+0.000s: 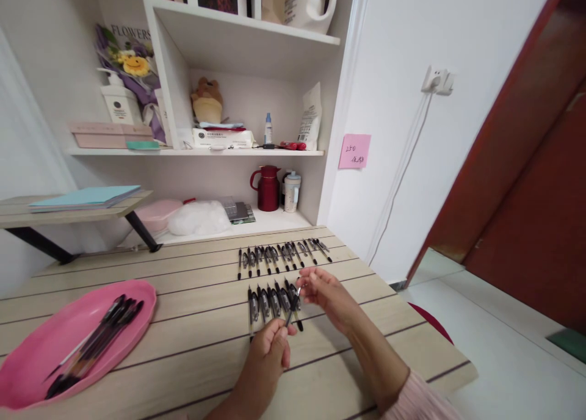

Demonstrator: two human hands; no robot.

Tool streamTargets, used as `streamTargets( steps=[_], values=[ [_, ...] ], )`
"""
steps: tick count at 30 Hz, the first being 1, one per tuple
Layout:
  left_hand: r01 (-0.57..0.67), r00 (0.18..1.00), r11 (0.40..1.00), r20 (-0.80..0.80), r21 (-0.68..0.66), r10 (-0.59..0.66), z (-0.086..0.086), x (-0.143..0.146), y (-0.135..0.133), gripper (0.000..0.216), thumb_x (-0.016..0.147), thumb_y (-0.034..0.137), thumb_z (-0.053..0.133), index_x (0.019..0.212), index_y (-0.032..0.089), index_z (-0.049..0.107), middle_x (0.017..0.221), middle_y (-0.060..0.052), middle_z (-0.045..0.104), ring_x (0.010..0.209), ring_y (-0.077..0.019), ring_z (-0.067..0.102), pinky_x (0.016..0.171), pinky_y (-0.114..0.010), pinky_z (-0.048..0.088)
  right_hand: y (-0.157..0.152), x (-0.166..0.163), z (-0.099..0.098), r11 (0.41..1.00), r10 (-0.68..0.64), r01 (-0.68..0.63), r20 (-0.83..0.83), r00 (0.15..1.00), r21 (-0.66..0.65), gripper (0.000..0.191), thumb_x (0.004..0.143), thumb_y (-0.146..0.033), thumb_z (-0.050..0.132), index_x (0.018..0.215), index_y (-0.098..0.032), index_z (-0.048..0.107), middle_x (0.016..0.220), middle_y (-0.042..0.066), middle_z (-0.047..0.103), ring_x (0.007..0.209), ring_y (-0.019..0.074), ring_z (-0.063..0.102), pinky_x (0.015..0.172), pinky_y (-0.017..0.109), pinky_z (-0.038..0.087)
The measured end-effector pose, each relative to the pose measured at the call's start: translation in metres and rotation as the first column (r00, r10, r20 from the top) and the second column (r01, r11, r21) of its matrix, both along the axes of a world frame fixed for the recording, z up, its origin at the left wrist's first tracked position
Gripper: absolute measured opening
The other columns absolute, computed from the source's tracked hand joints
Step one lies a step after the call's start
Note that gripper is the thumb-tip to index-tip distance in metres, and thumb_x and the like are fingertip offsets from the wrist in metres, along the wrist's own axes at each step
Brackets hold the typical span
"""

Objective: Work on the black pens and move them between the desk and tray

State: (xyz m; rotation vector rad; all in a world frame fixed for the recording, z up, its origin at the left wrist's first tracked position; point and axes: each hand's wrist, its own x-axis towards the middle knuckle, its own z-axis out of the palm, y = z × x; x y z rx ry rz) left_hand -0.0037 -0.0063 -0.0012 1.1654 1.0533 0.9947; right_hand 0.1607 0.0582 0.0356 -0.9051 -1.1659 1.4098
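Observation:
My left hand [271,348] is closed around the lower part of a slim pen [292,308], which slants up and to the right. At the pen's upper, light-coloured end, the bent fingers of my right hand [327,295] close in; exactly how they grip it is hard to make out. Just behind both hands lies a short row of black pens and caps [274,301], side by side on the wooden table [192,328]. Farther back is a longer row of similar black pens [274,258].
To the left, a pink oval tray [141,295] holds several dark pens [103,340]. A small raised stand [114,211] carries blue-covered paper [86,197]. Behind the table are white shelves [238,157] with a red jug [268,188] and a cup [292,192]. The table's right edge borders the floor.

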Motion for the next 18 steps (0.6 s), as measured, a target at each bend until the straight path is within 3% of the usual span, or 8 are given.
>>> streamTargets(
  steps=[2, 3, 5, 7, 9, 13, 16, 18],
  values=[
    [-0.023, 1.0, 0.999, 0.019, -0.025, 0.023, 0.004, 0.0, 0.0, 0.03, 0.074, 0.043, 0.046, 0.084, 0.016, 0.052, 0.042, 0.009, 0.04, 0.032, -0.0044, 0.02, 0.036, -0.02, 0.012, 0.017, 0.011, 0.006, 0.985, -0.174, 0.167, 0.285, 0.943, 0.048, 0.025, 0.072, -0.041, 0.056, 0.08, -0.018, 0.055, 0.074, 0.003, 0.062, 0.059, 0.0126, 0.054, 0.053, 0.024, 0.038],
    [-0.036, 0.999, 0.999, 0.027, -0.036, 0.037, 0.006, 0.0, 0.0, 0.03, 0.073, 0.044, 0.046, 0.083, 0.016, 0.052, 0.042, 0.009, 0.04, 0.031, -0.0041, 0.02, 0.036, -0.02, 0.011, 0.026, 0.015, 0.008, 0.968, -0.25, 0.23, 0.456, 0.854, 0.1, 0.021, 0.072, -0.038, 0.055, 0.076, -0.017, 0.055, 0.071, 0.003, 0.061, 0.058, 0.013, 0.054, 0.052, 0.023, 0.037],
    [-0.057, 0.997, 0.997, 0.041, -0.051, 0.059, 0.01, 0.0, 0.0, 0.031, 0.072, 0.045, 0.047, 0.081, 0.016, 0.051, 0.041, 0.009, 0.039, 0.03, -0.0036, 0.018, 0.035, -0.02, 0.01, 0.04, 0.017, 0.007, 0.943, -0.325, 0.258, 0.747, 0.58, 0.211, 0.015, 0.071, -0.032, 0.055, 0.069, -0.017, 0.055, 0.07, 0.004, 0.061, 0.064, 0.0148, 0.056, 0.056, 0.024, 0.037],
    [-0.074, 0.996, 0.995, 0.052, -0.062, 0.077, 0.012, -0.001, 0.0, 0.032, 0.07, 0.046, 0.048, 0.081, 0.016, 0.051, 0.041, 0.009, 0.039, 0.03, -0.0032, 0.018, 0.035, -0.02, 0.009, 0.048, 0.012, 0.0, 0.936, -0.331, 0.226, 0.889, 0.317, 0.268, 0.01, 0.068, -0.026, 0.057, 0.069, -0.017, 0.057, 0.074, 0.006, 0.063, 0.073, 0.0176, 0.057, 0.06, 0.025, 0.036],
    [-0.082, 0.994, 0.994, 0.063, -0.069, 0.086, 0.013, -0.001, 0.0, 0.034, 0.069, 0.047, 0.049, 0.082, 0.016, 0.051, 0.041, 0.009, 0.039, 0.029, -0.0032, 0.018, 0.035, -0.02, 0.008, 0.052, 0.004, -0.01, 0.938, -0.316, 0.215, 0.928, 0.199, 0.273, 0.011, 0.064, -0.022, 0.059, 0.074, -0.017, 0.058, 0.079, 0.009, 0.064, 0.078, 0.0199, 0.057, 0.061, 0.026, 0.035],
    [-0.079, 0.993, 0.994, 0.078, -0.078, 0.085, 0.01, -0.002, 0.003, 0.035, 0.068, 0.048, 0.049, 0.082, 0.017, 0.049, 0.039, 0.01, 0.039, 0.028, -0.0032, 0.018, 0.035, -0.02, 0.007, 0.055, -0.002, -0.028, 0.932, -0.32, 0.296, 0.861, 0.395, 0.21, 0.018, 0.055, -0.012, 0.062, 0.072, -0.016, 0.057, 0.076, 0.008, 0.063, 0.078, 0.0204, 0.056, 0.06, 0.025, 0.035],
    [-0.086, 0.993, 0.99, 0.077, -0.113, 0.095, 0.004, -0.002, 0.008, 0.038, 0.064, 0.052, 0.049, 0.08, 0.017, 0.049, 0.037, 0.01, 0.038, 0.027, -0.0031, 0.017, 0.034, -0.02, 0.007, 0.057, 0.004, -0.03, 0.944, -0.292, 0.293, 0.796, 0.531, 0.151, 0.01, 0.061, -0.021, 0.062, 0.067, -0.016, 0.055, 0.061, 0.003, 0.058, 0.062, 0.015, 0.053, 0.052, 0.023, 0.033],
    [-0.084, 0.993, 0.987, 0.075, -0.137, 0.095, 0.001, -0.001, 0.01, 0.04, 0.063, 0.054, 0.049, 0.079, 0.018, 0.049, 0.035, 0.01, 0.037, 0.027, -0.0031, 0.016, 0.035, -0.02, 0.007, 0.056, 0.006, -0.026, 0.976, -0.201, 0.21, 0.649, 0.734, 0.065, 0.016, 0.067, -0.032, 0.059, 0.067, -0.016, 0.054, 0.053, -0.002, 0.052, 0.048, 0.0101, 0.046, 0.044, 0.021, 0.03]
  ],
)
